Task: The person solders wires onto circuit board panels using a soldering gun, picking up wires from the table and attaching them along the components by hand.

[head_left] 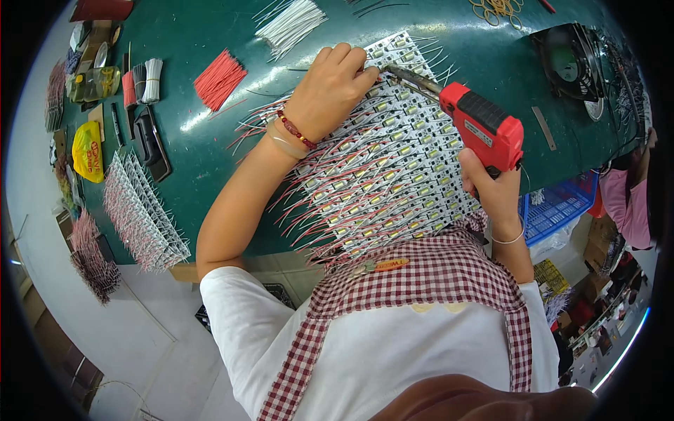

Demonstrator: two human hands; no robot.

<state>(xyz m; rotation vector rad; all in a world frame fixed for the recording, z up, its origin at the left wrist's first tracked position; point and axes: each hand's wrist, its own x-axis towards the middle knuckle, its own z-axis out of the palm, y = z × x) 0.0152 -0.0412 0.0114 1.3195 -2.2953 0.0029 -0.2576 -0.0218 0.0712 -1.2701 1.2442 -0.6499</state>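
Note:
My right hand point(493, 189) is wrapped round the grip of a red and black soldering gun point(484, 126). Its metal nozzle points left and ends close to my left fingertips. My left hand point(333, 88) is closed in a pinch at the top left of a sheet of white circuit boards point(414, 154). What the pinch holds is hidden; a thin dark wire point(298, 69) shows past the back of that hand. Rows of small yellowish parts cover the boards. Many red and white wires point(316, 186) stick out from their left side, and dark and white ones from the upper right.
Bundles of red wires point(220, 81) and white wires point(291, 28) lie on the green table point(189, 154). Wired board sheets point(144, 210) sit at the left, near a yellow packet point(88, 151). A black spool point(569, 63), a metal ruler point(543, 128) and a blue crate point(558, 210) are rightward.

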